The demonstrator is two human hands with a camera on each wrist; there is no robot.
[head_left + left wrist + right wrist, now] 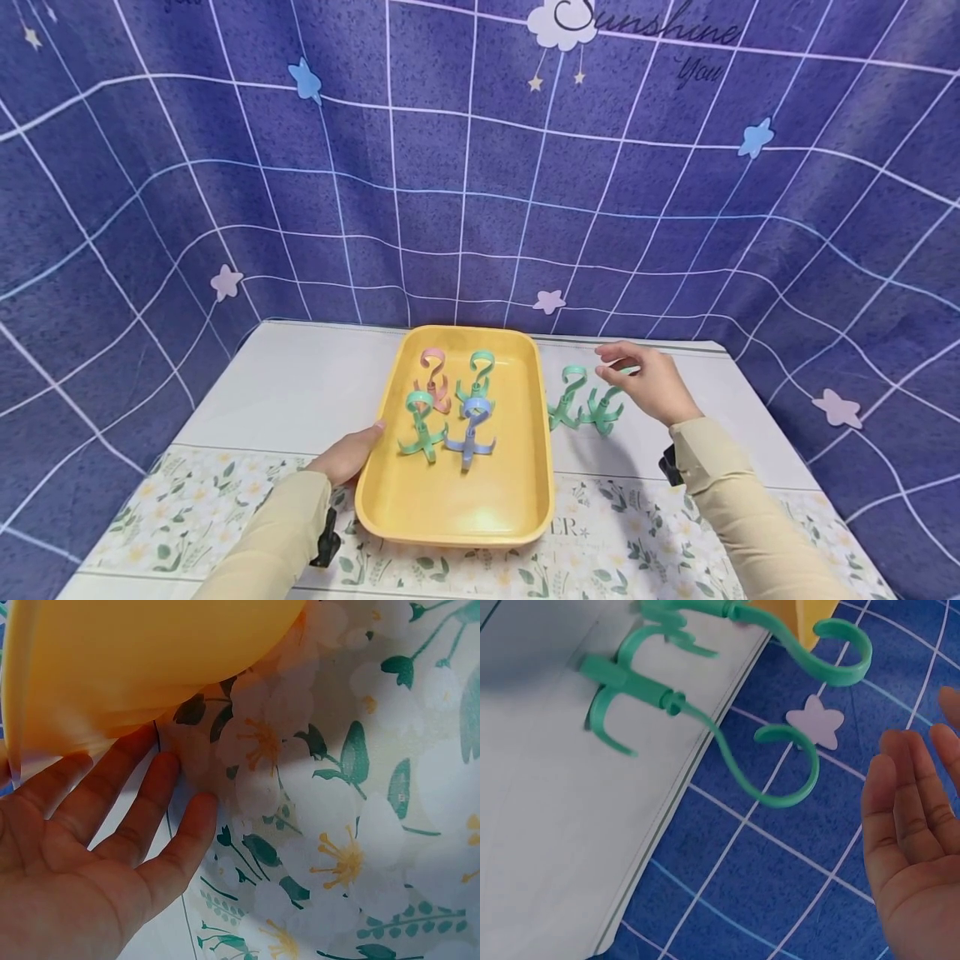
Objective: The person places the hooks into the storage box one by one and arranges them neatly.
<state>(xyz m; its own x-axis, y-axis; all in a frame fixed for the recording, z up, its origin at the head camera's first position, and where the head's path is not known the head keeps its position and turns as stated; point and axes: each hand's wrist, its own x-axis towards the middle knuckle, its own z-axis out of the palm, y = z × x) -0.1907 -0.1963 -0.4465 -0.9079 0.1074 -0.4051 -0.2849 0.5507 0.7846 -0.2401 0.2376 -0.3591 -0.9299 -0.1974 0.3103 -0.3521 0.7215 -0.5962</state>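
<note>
Two green hooks stand on the worktop (300, 392) just right of the yellow tray: near green hook (604, 406) and a second green hook (566, 398) beside it, tray side. Both upright on their claw bases, S-tops up. They sit toward the worktop's far right area, close to the far edge.

Right hand (651, 383) hovers at the top of the near green hook. Head view: fingers loosely bent toward the hook top, contact unclear. Right wrist view: palm open, fingers straight, gap visible between hand and hook (705, 720). Right grip reads released, holding nothing.

Yellow tray (450, 500) lies mid-worktop, long side running near to far. Four hooks stand inside its far half: pink hook (435, 379) far left, teal hook (477, 377) far right, mint hook (422, 427) near left, blue hook (471, 427) near right.

Left hand (347, 454) lies flat against the tray's left rim, near its near-left corner. Left wrist view: fingers (150, 795) straight, tips at the tray's underside edge (112, 667), resting on the floral cloth (337, 825). Left grip released, touching the tray, not grasping.

Floral cloth covers the worktop's near strip. Blue grid backdrop (480, 167) with stars hangs behind and around.
</note>
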